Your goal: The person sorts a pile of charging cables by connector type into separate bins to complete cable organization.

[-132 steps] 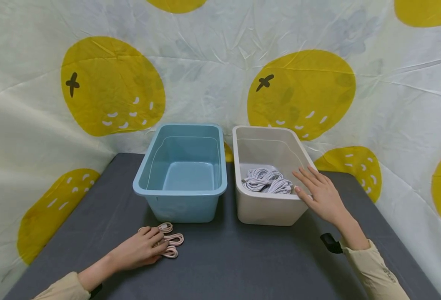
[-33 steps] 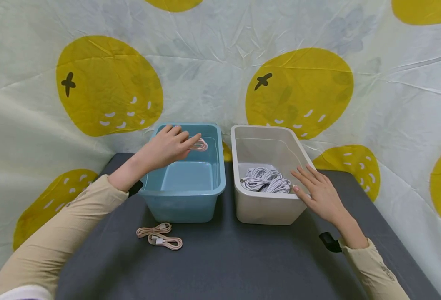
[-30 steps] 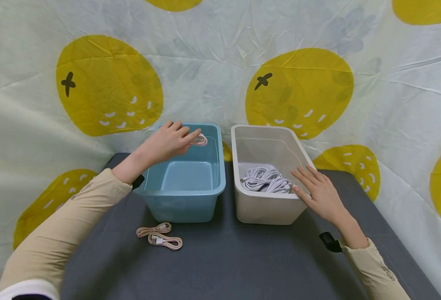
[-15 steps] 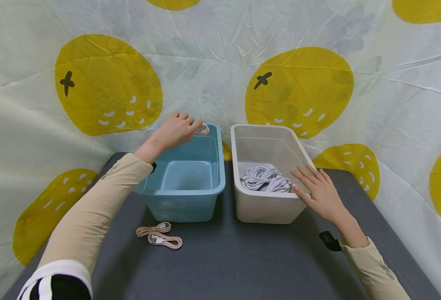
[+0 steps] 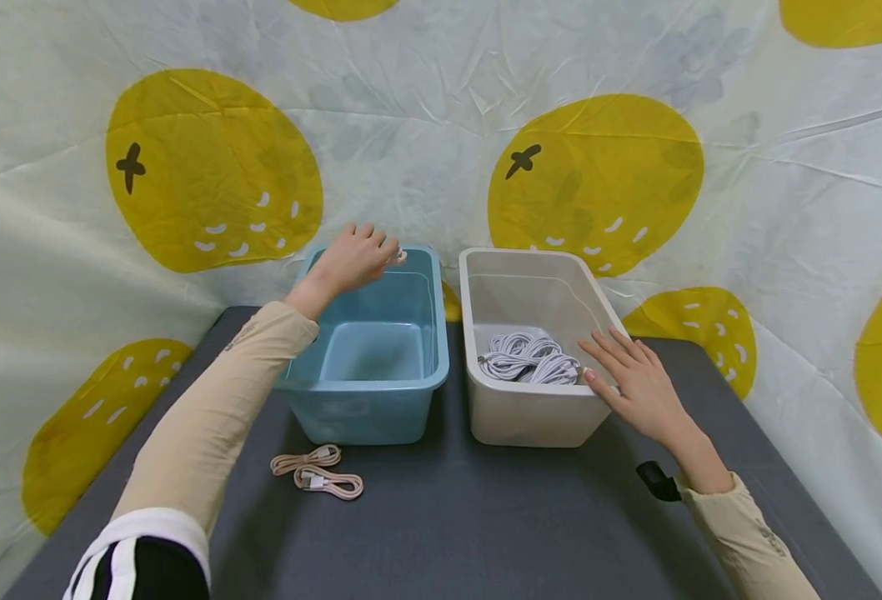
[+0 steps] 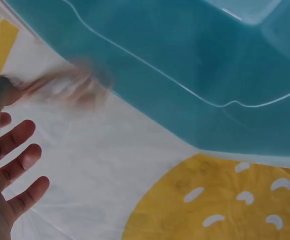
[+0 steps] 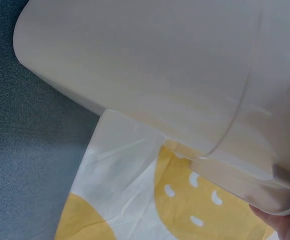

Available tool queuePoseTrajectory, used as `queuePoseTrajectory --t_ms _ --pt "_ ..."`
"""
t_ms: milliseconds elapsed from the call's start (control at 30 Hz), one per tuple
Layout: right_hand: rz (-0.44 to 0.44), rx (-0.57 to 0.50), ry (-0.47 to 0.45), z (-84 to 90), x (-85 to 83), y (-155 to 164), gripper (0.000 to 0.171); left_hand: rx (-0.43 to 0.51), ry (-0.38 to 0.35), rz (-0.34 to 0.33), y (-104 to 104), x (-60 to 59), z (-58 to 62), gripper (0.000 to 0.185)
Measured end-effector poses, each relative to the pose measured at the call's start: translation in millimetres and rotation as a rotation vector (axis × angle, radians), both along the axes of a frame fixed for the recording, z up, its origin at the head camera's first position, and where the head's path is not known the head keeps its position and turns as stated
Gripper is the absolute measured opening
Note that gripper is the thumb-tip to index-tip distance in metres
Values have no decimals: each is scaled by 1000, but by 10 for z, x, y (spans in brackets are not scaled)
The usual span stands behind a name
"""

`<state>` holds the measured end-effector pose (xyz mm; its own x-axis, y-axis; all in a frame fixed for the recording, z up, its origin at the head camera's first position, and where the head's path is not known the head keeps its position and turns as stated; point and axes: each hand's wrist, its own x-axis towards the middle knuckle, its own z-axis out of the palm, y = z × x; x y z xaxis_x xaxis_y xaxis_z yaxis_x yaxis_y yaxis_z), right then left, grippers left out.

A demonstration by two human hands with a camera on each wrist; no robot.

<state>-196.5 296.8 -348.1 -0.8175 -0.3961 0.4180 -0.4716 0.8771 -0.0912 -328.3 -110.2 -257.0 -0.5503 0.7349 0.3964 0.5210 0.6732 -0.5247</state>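
Observation:
My left hand (image 5: pixel 351 258) reaches over the far rim of the blue bin (image 5: pixel 366 385). It pinches a coiled pink cable (image 5: pixel 399 257) at the fingertips. In the left wrist view the pink cable (image 6: pixel 64 87) is blurred beside my thumb, against the blue bin's wall (image 6: pixel 185 75), and my other fingers (image 6: pixel 19 170) are spread. My right hand (image 5: pixel 636 383) lies flat with straight fingers on the near right rim of the white bin (image 5: pixel 531 417). White cables (image 5: pixel 527 358) lie bundled inside that bin. The blue bin's floor looks bare.
Two more coiled pink cables (image 5: pixel 321 475) lie on the dark grey table (image 5: pixel 486 533) in front of the blue bin. The bins stand side by side against a pale backdrop with yellow fruit prints (image 5: pixel 598 175). The white bin's wall (image 7: pixel 160 75) fills the right wrist view.
My left hand lifted one pink cable from the table and carried it over the blue bin toward its far rim. The right hand has not moved.

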Motion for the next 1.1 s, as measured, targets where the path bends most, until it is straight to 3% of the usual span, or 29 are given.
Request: queuePoseTrajectory --t_ms 267,567,833,1100 --pt "2 0 11 -14 -6 -4 49 18 0 -36 -71 16 -39 29" --pt "5 -2 21 -24 -6 -1 49 31 20 -93 -137 157 -36 33" --pt "5 -6 26 -24 -7 -1 49 32 46 -156 -168 427 -3 32" --pt "2 -14 21 -11 2 -6 48 42 51 -269 -169 773 -92 39"
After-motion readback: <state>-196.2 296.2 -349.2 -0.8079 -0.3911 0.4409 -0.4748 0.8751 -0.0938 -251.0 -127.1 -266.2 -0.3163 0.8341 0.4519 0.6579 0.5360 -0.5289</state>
